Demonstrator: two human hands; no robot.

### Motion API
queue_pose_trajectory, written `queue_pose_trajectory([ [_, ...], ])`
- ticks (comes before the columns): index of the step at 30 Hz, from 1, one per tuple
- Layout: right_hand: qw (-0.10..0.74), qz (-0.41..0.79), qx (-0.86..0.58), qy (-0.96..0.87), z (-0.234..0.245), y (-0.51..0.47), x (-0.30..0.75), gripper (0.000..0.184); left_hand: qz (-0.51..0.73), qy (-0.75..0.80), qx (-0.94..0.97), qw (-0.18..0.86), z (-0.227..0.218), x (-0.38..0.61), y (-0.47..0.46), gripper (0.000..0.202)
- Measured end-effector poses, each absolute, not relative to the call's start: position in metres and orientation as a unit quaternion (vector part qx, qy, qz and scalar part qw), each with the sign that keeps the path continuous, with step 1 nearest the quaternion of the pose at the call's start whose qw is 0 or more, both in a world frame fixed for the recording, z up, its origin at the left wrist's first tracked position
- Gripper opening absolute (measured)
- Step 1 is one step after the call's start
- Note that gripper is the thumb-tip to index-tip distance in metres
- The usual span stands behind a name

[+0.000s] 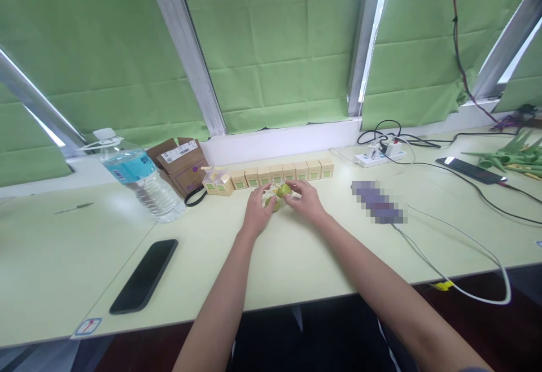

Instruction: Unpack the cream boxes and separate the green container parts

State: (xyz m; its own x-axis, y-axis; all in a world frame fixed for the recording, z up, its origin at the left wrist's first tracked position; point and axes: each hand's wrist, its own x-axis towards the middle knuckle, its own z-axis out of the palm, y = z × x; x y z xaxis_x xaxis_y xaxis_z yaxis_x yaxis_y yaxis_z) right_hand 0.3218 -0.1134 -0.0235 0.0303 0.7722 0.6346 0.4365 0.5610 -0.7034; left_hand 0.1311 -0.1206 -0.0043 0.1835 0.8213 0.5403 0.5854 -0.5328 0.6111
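Both my hands meet over the pale green table (pixel 296 259), just in front of a row of several small cream boxes (pixel 279 173) with green squares. My left hand (pixel 257 211) has its fingers curled round a small green object (pixel 275 202). My right hand (pixel 307 200) pinches another small green round piece (pixel 284 190) with its fingertips. The two green pieces touch or nearly touch between the hands. What exactly they are is too small to make out.
A water bottle (pixel 139 177) stands at the left, a brown cardboard box (pixel 180 163) behind it. A black phone (pixel 144 275) lies near the front edge. A power strip (pixel 379 154), cables, another phone (pixel 472 170) and green stems (pixel 512 157) lie at the right.
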Motion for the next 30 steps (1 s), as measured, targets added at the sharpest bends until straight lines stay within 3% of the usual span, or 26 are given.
queue_pose_trajectory([
  [10, 0.604, 0.041, -0.337, -0.721, -0.009, -0.127, 0.314, 0.031, 0.522, 0.366, 0.752, 0.170, 0.003, 0.144, -0.130, 0.034],
  [24, 0.609, 0.088, -0.300, -0.729, -0.004, -0.134, 0.316, 0.030, 0.526, 0.392, 0.708, 0.262, 0.003, 0.149, -0.132, 0.039],
  [30, 0.592, 0.101, -0.304, -0.740, -0.004, -0.133, 0.316, 0.030, 0.518, 0.395, 0.720, 0.240, 0.005, 0.147, -0.134, 0.034],
])
